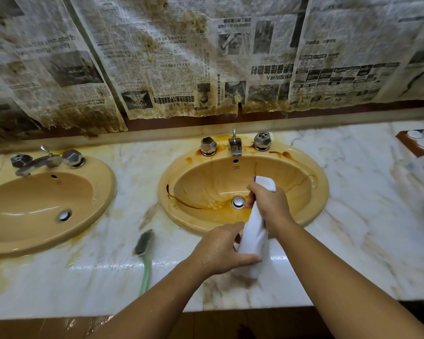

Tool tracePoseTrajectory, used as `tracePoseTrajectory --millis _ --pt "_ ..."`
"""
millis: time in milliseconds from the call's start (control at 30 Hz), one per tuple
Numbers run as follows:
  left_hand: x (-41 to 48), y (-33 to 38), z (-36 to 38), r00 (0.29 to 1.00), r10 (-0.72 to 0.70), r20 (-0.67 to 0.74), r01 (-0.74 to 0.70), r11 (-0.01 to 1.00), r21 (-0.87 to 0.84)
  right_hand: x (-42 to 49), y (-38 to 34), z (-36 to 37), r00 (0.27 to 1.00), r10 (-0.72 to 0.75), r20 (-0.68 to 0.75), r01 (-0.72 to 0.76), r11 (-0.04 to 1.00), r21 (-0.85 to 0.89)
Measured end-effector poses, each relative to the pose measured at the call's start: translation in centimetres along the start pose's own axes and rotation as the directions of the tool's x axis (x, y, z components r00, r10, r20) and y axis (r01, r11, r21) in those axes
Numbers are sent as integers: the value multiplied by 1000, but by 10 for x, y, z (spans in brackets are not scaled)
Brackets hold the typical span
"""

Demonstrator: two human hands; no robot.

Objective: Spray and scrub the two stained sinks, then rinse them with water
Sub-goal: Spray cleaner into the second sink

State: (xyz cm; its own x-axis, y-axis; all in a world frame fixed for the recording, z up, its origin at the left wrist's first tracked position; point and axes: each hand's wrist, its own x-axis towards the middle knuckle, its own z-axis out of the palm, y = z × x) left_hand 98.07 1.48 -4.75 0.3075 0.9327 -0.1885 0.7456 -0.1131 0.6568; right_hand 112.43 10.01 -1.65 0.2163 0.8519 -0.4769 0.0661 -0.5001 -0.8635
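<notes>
While the right hand [267, 204] grips the spray bottle [253, 238] by its neck and the left hand [220, 248] clasps its base over the right sink [206, 182], aim at the brown streaks [180, 201], squeezing evenly

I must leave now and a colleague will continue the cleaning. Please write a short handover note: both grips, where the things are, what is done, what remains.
The left grip holds the lower body of the white spray bottle. The right grip holds its neck, with the head over the right sink.
The scrub brush lies on the marble counter between the sinks.
Done, apparently: the left sink shows no brown streaks.
Left: the right sink has brown streaks and staining around its drain, so spray, scrub and rinse it.
</notes>
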Motion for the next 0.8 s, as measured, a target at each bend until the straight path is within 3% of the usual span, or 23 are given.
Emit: tracePoseTrajectory --millis 133,300,600,800 --pt "10 11 9 998 37 53 -37 999 -2 7 1 -23 992 55 -114 -44 994 95" --pt "21 29 23 994 28 108 -29 1000 6 7 -1 -46 987 -28 -159 34 999 38" --pt "23 50 39 993 47 111 -53 998 44 15 7 -75 984 87 -154 -71 992 107" --pt "22 64 45 992 87 93 -85 996 -23 23 3 -92 992 111 -68 -108 993 50"
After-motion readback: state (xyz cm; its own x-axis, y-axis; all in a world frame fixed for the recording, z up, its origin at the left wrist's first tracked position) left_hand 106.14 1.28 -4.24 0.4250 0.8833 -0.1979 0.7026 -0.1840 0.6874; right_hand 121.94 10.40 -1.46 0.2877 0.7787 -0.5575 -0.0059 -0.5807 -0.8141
